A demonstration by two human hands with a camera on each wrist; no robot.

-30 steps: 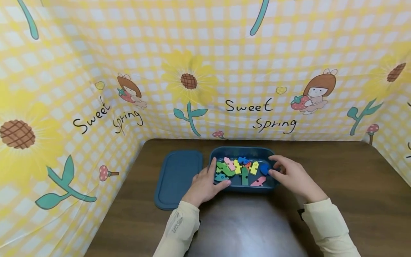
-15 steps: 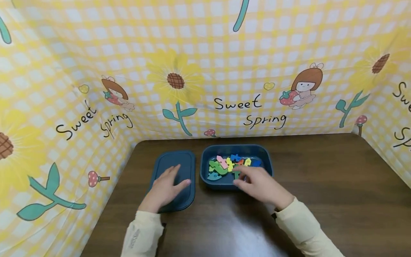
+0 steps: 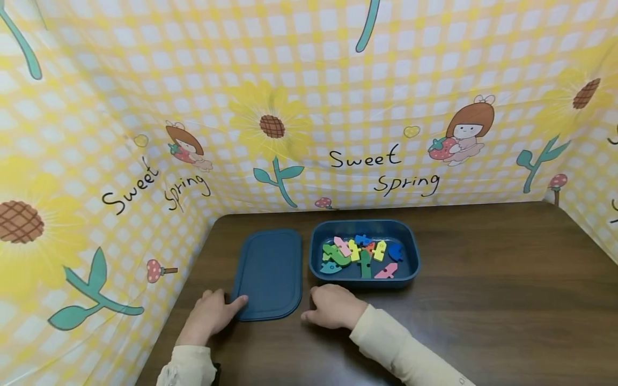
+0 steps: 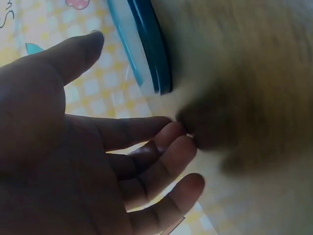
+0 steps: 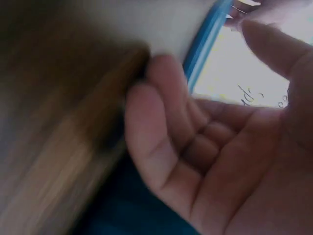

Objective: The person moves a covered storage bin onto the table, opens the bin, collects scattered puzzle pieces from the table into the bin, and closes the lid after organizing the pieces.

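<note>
A dark blue lid (image 3: 269, 273) lies flat on the table, left of a matching open box (image 3: 376, 284). In the head view my left hand (image 3: 210, 316) is at the lid's near left corner, its thumb over the edge there. The left wrist view shows these fingers loosely bent on the table beside the lid (image 4: 152, 44), holding nothing. Just right of the lid and in front of the box is my right hand (image 3: 335, 307), fingers loosely curled and thumb pointing at the lid. Nothing is in its grasp in the right wrist view, where the lid's edge (image 5: 206, 41) stands beyond the fingers.
Inside the box lie several coloured puzzle pieces, among them a dark green piece (image 3: 365, 264), a pink piece (image 3: 387, 271) and a blue piece (image 3: 395, 251). A brown wooden table (image 3: 483, 268) carries everything. Yellow checked cloth (image 3: 314, 107) hangs behind and at the sides.
Both hands have left the box. The left hand has moved left and nearer to the lid's left edge; the right hand has come down left, between box and lid. Lid and pieces lie as before.
</note>
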